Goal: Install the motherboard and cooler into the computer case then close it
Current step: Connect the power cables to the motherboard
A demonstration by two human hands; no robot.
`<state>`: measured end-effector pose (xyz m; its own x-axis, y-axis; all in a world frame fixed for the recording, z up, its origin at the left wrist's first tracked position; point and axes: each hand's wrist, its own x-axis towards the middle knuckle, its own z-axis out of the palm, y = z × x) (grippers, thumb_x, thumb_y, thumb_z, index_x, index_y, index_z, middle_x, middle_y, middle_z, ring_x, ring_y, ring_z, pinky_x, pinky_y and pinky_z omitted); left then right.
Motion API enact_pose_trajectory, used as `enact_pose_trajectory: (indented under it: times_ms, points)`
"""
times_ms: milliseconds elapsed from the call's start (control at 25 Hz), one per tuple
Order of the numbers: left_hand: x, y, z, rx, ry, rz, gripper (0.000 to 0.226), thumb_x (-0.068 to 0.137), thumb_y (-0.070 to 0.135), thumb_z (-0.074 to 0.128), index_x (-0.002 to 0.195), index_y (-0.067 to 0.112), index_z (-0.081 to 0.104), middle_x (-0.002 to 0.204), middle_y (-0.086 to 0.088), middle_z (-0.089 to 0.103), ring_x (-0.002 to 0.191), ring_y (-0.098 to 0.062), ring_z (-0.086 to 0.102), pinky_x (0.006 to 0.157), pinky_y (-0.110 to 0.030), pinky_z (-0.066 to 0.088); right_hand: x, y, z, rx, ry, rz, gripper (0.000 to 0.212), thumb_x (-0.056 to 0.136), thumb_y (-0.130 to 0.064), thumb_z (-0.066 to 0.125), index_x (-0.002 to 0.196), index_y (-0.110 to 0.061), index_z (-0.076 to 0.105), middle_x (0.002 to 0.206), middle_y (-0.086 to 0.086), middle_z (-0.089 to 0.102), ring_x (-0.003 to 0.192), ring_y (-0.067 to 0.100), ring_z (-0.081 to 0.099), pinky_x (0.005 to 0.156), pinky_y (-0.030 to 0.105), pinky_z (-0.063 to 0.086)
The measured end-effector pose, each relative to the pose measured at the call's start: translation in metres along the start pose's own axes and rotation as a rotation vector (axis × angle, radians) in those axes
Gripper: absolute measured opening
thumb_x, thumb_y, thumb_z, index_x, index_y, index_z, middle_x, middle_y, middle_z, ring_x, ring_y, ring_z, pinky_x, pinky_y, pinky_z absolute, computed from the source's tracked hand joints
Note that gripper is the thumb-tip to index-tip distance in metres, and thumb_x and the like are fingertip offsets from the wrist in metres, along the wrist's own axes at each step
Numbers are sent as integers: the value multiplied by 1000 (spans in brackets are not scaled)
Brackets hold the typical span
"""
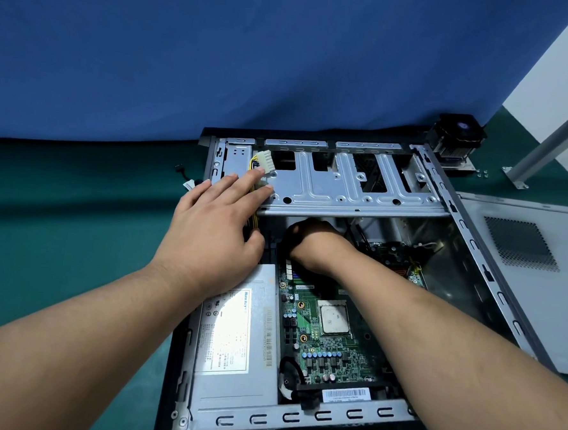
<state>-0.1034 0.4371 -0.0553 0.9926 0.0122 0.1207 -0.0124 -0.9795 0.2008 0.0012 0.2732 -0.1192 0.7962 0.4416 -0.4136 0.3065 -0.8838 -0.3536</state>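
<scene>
Head view: computer case (297,415) lies open on the green worktop (60,201), and the motherboard (331,344) already sits inside it, just right of the grey power supply (231,341), CPU bare, no cooler on it. Left hand (212,230) lies flat over the case's upper-left corner, fingers (244,182) straight, pinning the yellow cable bundle with its white connector (266,162) against the drive cage (354,182), gripping nothing. Right hand (311,243) reaches under the drive cage at the board's far edge; its fingers are hidden, so grip cannot be told. Cooler (455,139) stands outside the case past its far right corner; side panel (519,262) lies against its right side. Risks: loose cables slip under the board; blind reach bends a connector or scrapes on the cage edge.
</scene>
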Motion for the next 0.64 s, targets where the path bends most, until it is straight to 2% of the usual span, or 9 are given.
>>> enact_pose_trajectory:
  times_ms: [80,160,200,280,400,520,640]
  points:
    - [0,-1,0,5,-4,-1,65,92,40,47,155,44,34,167,27,11,155,-5,14,126,-33,3,2,-2,-1,-22,-19,13,7,93,-27,58,90,-28,65,89,2,58,80,25,59,70,26,43]
    - [0,0,0,7,-6,-1,65,91,42,43,155,44,34,167,27,11,155,-5,15,126,-33,3,2,-1,1,-5,-10,30,11,93,-28,57,83,-25,60,93,5,63,78,24,59,70,26,43]
    - [0,1,0,5,-5,-2,67,88,44,40,155,44,34,167,27,11,155,-5,15,126,-33,3,0,0,3,6,-1,33,11,93,-29,57,86,-24,63,98,7,67,79,24,59,71,25,43]
    - [0,1,-1,1,-1,-7,70,84,45,35,155,44,34,167,27,12,155,-5,15,126,-32,3,-6,1,5,19,35,16,16,94,-26,57,103,-26,70,112,8,71,88,26,61,75,23,42]
    - [0,1,0,-4,-2,-8,72,83,46,33,155,44,34,167,27,11,155,-5,15,126,-33,3,-19,6,2,0,60,-44,33,93,-17,56,122,-27,68,123,9,69,109,30,65,84,24,47]
    - [0,1,0,-5,-3,-6,72,83,46,34,155,44,35,167,27,12,155,-6,16,126,-33,3,-36,8,-10,-239,5,-121,39,88,-9,52,120,-25,66,123,7,67,115,33,62,93,38,54]
    - [1,1,0,-8,2,-8,72,82,45,34,154,44,36,167,27,14,154,-6,17,126,-33,4,-50,0,-19,-485,-15,-242,44,89,-14,53,127,-35,60,128,1,63,119,31,59,94,44,53]
